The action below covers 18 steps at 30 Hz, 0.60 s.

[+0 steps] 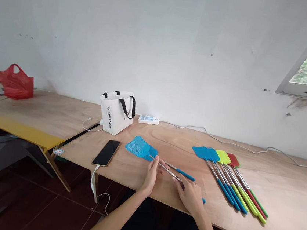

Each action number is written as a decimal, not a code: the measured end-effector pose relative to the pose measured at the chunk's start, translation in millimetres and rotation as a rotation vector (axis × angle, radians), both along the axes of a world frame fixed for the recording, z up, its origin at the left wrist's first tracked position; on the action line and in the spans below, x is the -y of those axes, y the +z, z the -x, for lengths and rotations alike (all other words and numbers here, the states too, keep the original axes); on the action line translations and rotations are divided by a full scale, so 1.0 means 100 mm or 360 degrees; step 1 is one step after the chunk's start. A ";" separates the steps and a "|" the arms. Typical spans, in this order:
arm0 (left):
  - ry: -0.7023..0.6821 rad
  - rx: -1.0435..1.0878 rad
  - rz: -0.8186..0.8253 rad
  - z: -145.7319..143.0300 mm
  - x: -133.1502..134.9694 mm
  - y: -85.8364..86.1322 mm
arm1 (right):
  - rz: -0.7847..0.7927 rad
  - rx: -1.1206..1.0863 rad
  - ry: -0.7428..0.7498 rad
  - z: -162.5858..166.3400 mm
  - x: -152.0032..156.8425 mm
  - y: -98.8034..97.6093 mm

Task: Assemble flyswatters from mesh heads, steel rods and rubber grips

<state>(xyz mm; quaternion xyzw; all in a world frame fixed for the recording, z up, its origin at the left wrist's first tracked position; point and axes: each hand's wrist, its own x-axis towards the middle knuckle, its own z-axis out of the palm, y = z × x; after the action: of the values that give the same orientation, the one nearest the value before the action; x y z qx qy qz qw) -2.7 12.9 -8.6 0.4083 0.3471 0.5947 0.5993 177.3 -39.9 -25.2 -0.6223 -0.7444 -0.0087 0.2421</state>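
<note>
A blue fly swatter [141, 147] lies on the wooden table [283, 218], its metal rod running toward me. My left hand [152, 173] pinches the rod just below the mesh head. My right hand [188, 194] grips the same rod lower down, near its blue handle end. A second blue-handled swatter [181, 172] lies right behind the one I hold, its head hidden under the first.
A row of several swatters [234, 183], blue, yellow-green and red, lies to the right. A black phone [106, 153] on a cable sits at the table's left edge. Behind stand a white tote bag [116, 112] and a power strip [149, 120]. A red plastic bag [17, 81] rests on the left table.
</note>
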 end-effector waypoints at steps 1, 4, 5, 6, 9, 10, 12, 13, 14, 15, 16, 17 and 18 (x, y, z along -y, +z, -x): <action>0.0008 0.0002 -0.0016 -0.02 0.02 0.01 | -0.0008 0.0022 -0.0009 0.01 0.01 0.00; 0.0085 0.0014 -0.0060 0.01 0.01 0.08 | -0.0074 0.0093 -0.0023 0.04 0.02 0.00; 0.0110 0.0019 -0.0074 0.05 0.00 0.12 | -0.0109 0.0106 -0.0026 0.04 0.02 0.02; 0.0140 0.0029 -0.0092 0.09 -0.02 0.16 | -0.0144 0.0111 -0.0029 0.04 0.02 0.04; 0.0255 0.0036 -0.0180 0.23 -0.07 0.31 | -0.0204 0.0099 0.0020 -0.03 0.02 0.13; 0.0281 0.0008 -0.0228 0.28 -0.09 0.35 | -0.0207 0.0089 0.0047 -0.09 0.02 0.16; 0.0293 -0.0071 -0.0326 0.39 -0.13 0.43 | -0.0203 0.0072 0.0091 -0.24 0.02 0.22; 0.0306 -0.0082 -0.0356 0.46 -0.15 0.47 | -0.0206 0.0064 0.0096 -0.35 0.03 0.24; 0.0343 -0.0059 -0.0365 0.53 -0.18 0.51 | -0.0211 0.0056 0.0091 -0.47 0.03 0.26; 0.0406 -0.0006 -0.0355 0.62 -0.22 0.55 | -0.0219 0.0051 0.0077 -0.59 0.04 0.26; 0.0505 0.0074 -0.0323 0.71 -0.26 0.58 | -0.0225 0.0040 0.0062 -0.71 0.05 0.26; 0.0610 0.0132 -0.0297 0.81 -0.30 0.61 | -0.0225 0.0015 0.0050 -0.82 0.06 0.26; 0.0704 0.0162 -0.0284 0.90 -0.35 0.64 | -0.0201 -0.0018 0.0055 -0.91 0.06 0.25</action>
<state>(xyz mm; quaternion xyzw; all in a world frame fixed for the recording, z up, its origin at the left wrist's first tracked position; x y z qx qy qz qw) -92.3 47.5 55.0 0.3432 0.3433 0.7596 0.4328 268.6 -46.1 -0.3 -0.5929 -0.7516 -0.0479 0.2851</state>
